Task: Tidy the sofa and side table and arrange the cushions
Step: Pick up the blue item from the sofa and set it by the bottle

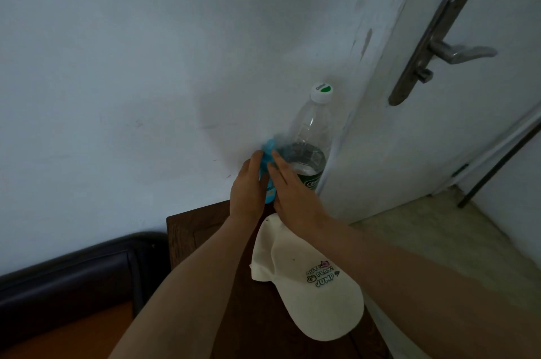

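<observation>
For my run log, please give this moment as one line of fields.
left hand and right hand: hold blue object between them | bottle: upright at wall | cap: on side table

bottle (311,130): clear glossy plastic; cap (310,282): matt cream cloth; side table (187,238): dark wood; door handle (433,45): dull metal

Two bare forearms come in from the bottom edge — no sleeves, cuffs or gloves on either. The left hand (247,192) and right hand (292,193) show no rings, and the wrists carry no watch or band — though blur may hide small details.
</observation>
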The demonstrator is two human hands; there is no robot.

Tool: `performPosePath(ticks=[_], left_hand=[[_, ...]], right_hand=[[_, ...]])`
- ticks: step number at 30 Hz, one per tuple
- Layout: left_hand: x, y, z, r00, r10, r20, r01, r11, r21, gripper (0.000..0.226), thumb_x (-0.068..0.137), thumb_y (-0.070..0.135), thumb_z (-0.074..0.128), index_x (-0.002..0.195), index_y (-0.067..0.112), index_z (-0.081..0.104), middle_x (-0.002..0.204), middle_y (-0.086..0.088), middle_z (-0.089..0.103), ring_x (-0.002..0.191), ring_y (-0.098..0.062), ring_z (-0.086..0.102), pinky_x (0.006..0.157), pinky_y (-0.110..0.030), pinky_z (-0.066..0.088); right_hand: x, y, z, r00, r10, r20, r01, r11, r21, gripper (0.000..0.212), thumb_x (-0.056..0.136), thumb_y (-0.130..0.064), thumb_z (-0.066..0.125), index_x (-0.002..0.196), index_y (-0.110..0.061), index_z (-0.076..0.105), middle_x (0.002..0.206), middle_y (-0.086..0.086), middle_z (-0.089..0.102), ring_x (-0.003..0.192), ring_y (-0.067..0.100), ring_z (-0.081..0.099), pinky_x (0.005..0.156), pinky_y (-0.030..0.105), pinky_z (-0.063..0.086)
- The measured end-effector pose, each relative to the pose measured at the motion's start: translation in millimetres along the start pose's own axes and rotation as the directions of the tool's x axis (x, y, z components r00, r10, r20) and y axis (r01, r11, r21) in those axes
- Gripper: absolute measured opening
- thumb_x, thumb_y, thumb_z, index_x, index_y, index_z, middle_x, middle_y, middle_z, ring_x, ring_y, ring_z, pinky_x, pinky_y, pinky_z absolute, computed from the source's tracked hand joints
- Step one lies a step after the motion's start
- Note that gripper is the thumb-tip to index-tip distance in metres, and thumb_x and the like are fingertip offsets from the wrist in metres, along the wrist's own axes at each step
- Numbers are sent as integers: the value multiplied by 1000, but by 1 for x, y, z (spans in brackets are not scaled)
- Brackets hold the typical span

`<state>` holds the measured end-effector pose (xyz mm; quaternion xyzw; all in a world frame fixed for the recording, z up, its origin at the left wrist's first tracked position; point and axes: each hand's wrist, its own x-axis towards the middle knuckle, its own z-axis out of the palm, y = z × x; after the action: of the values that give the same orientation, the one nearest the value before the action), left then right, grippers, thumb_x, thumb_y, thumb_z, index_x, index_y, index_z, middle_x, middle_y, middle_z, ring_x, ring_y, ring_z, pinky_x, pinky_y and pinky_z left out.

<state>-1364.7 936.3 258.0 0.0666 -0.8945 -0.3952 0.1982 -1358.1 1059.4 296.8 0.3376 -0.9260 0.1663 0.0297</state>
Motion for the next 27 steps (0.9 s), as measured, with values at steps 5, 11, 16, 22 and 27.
performPosePath(ticks=[5, 11, 16, 22, 27], left_hand=[[-5, 3, -10, 994, 112, -6, -110, 985, 135, 53, 91, 14, 64, 139, 5, 43, 138, -12, 51, 121, -26, 52, 92, -38, 48], [-20, -1, -30, 947, 313, 68, -317, 886, 338, 76, 67, 3, 82, 132, 5, 43, 126, -20, 58, 112, -35, 60, 97, -39, 44], [-41, -3, -48, 927, 349, 139, -372, 800, 470, 76, 71, 10, 83, 134, 8, 39, 126, -19, 59, 112, -34, 60, 101, -42, 41], [-80, 7, -76, 948, 245, 204, -319, 718, 619, 75, 74, 25, 82, 139, 13, 46, 137, -13, 54, 123, -29, 55, 105, -42, 33], [-123, 27, -102, 962, 213, 170, -272, 697, 664, 75, 70, 24, 84, 137, 11, 50, 136, -14, 55, 122, -31, 55, 103, -46, 40]], right_hand=[[-3, 1, 3, 1000, 13, 12, -14, 999, 45, 74, 89, 2, 57, 150, -5, 16, 161, 10, 5, 146, 23, 18, 114, 33, 28], [-9, -2, -1, 995, 62, 77, -65, 997, 45, 70, 93, -6, 56, 151, -9, 17, 161, 8, 7, 146, 22, 17, 114, 36, 33], [-22, -12, -13, 990, 50, 128, -49, 999, -14, 66, 93, -7, 54, 150, -11, 21, 160, 8, 10, 144, 22, 22, 112, 35, 36], [-47, -30, -27, 984, 62, 169, -51, 996, -69, 62, 98, -15, 48, 151, -21, 18, 161, 2, 10, 146, 21, 15, 118, 39, 20], [-78, -51, -43, 982, 14, 190, 2, 996, -84, 60, 99, -21, 47, 152, -20, 18, 161, 2, 11, 147, 22, 14, 117, 35, 18]])
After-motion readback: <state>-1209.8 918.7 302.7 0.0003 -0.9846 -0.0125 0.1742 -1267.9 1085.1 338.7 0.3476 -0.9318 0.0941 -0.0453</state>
